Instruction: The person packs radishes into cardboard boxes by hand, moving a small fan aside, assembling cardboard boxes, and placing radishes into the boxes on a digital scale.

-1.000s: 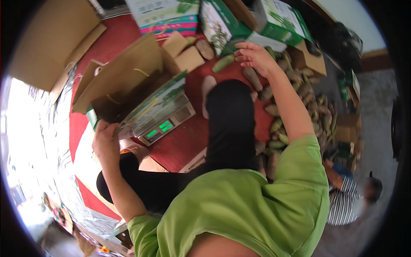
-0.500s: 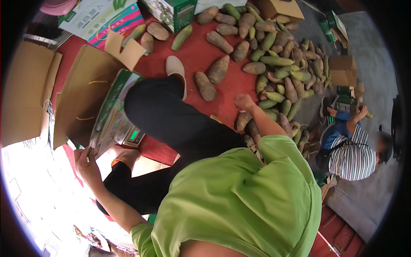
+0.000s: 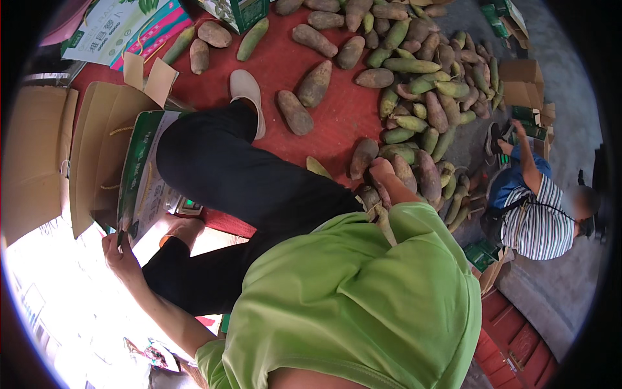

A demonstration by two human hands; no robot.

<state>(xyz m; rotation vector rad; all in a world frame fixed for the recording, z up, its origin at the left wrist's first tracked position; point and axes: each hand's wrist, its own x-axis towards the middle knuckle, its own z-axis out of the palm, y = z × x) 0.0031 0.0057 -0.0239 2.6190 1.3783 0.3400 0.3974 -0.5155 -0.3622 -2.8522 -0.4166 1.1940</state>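
Note:
My left hand [image 3: 121, 257] grips the lower corner of an open cardboard carton [image 3: 139, 170] with green and white printed sides. A small dark thing shows at its fingers, too small to name. On the right, my right hand [image 3: 383, 171] is down at the near edge of a heap of long root vegetables [image 3: 424, 120], some green, some muddy brown. It is beside a brown root vegetable [image 3: 364, 157] and close to others; its fingers are hidden, so a grip cannot be made out. Under the carton's side, a scale [image 3: 188, 206] with a lit green display partly shows.
Several loose root vegetables lie on the red floor covering [image 3: 259, 58] by my shoe [image 3: 247, 91]. A plain cardboard box [image 3: 35, 159] stands at the far left, a printed carton [image 3: 120, 29] at the back. At right, a person in a striped shirt [image 3: 534, 220] sits near other boxes.
My right hand has moved down and slightly right, from above the floor to the heap's edge. The left hand keeps its hold on the carton. The whole view has shifted a little.

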